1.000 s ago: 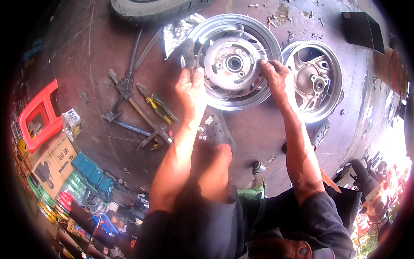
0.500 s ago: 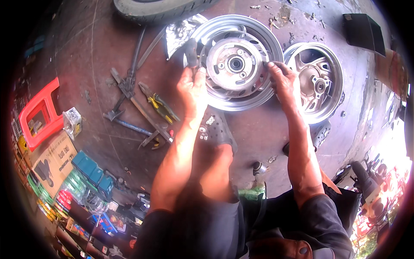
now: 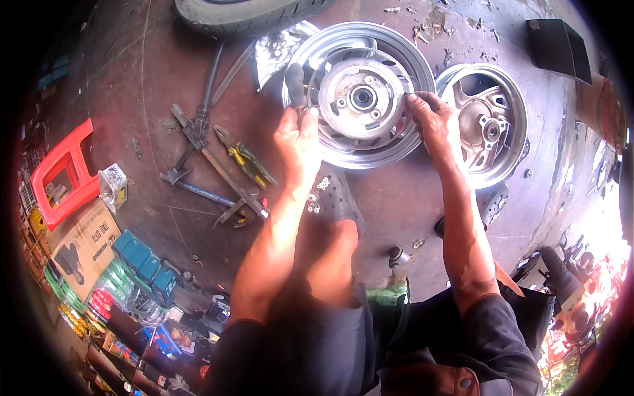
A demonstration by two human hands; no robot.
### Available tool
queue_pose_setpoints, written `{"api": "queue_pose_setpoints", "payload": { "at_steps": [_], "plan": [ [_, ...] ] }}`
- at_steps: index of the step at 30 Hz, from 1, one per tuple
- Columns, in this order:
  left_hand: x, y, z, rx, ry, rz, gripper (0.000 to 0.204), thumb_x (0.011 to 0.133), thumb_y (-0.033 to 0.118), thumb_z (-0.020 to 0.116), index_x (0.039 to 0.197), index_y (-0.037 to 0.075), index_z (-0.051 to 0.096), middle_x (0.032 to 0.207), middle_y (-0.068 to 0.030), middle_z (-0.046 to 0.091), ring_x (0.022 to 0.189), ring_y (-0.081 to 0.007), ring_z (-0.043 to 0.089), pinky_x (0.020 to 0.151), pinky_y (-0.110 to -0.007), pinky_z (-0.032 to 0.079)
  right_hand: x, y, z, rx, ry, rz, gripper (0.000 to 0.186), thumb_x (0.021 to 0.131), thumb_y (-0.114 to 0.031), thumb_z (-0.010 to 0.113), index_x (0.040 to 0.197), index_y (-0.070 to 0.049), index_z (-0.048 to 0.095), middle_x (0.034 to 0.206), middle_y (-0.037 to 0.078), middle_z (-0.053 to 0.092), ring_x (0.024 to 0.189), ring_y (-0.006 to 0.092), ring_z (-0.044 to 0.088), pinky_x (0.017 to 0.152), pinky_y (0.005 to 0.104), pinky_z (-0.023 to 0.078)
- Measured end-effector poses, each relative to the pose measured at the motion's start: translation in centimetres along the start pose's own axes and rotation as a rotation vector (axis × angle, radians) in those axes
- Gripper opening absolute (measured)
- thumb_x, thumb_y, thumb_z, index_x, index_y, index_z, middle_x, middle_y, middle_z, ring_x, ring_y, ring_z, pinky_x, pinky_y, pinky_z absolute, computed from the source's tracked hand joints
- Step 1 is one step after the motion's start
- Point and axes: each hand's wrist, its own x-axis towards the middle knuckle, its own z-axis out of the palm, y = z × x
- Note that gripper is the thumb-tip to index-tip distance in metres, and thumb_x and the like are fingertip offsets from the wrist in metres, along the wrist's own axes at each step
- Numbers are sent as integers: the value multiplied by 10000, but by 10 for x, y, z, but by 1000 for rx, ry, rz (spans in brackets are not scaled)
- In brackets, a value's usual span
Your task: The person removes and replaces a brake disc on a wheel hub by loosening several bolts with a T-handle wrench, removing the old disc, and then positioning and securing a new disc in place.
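- On the floor (image 3: 396, 214), the larger wheel lies between your left hand (image 3: 297, 142) and right hand (image 3: 436, 125).
- Your fingers (image 3: 414, 102) curl at its sides; their grip is unclear.
- You seem to be positioning it; moving it next calls for even hands.

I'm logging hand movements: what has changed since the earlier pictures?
The right hand eased slightly rightward, then back left toward the edge of the round metal plate; no grasp or release is clear. The left hand stays at its left side. The plate, rightmost wheel and pliers stayed put.
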Motion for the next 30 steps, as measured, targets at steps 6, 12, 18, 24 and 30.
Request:
{"api": "queue_pose_setpoints", "payload": {
  "at_steps": [6, 12, 18, 24, 30],
  "plan": [
    [1, -2, 2, -18, 22, 35, 90, 923, 46, 598, 967, -31, 613, 839, -8, 623, 767, -76, 504, 704, -241, 428, -1, -7, 1, -42, 20, 11, 419, 874, -339, 650, 1079, 25, 671, 854, 95, 687, 741, 138, 594, 667, 281, 463],
    [5, -10, -3, 48, 65, 91, 85, 923, 63, 604, 993, 30, 638, 745, 33, 590, 546, -22, 454, 475, -192, 361, -4, -6, -1, -12, 27, 42, 385, 883, -310, 649, 1093, 12, 669, 867, 73, 677, 720, 118, 574, 654, 258, 457],
    [-12, 37, -15, -197, 280, -44, 122, 910, 151, 620, 909, 30, 626, 695, 14, 558, 574, -61, 475, 511, -197, 373, -23, -4, -24, 934, 10, 160, 336, 903, -40, 523, 1233, 16, 496, 1012, 96, 604, 919, 200, 610, 846, 309, 499],
    [-11, 72, -36, -481, 120, 5, 281, 956, 328, 553, 948, 48, 573, 765, -50, 568, 586, -132, 514, 498, -269, 406, -48, -15, -12, 956, -36, 164, 419, 878, -32, 615, 1261, 45, 461, 1166, 181, 605, 1051, 278, 629, 916, 362, 511],
    [-30, 88, -29, -564, -108, -30, 361, 958, 391, 565, 1104, 61, 575, 888, -50, 591, 621, -150, 522, 500, -272, 400, -54, -17, 12, 1050, -114, 200, 326, 879, -143, 696, 1145, -14, 560, 1009, 109, 670, 733, 129, 607, 589, 209, 447]
  ]
}}
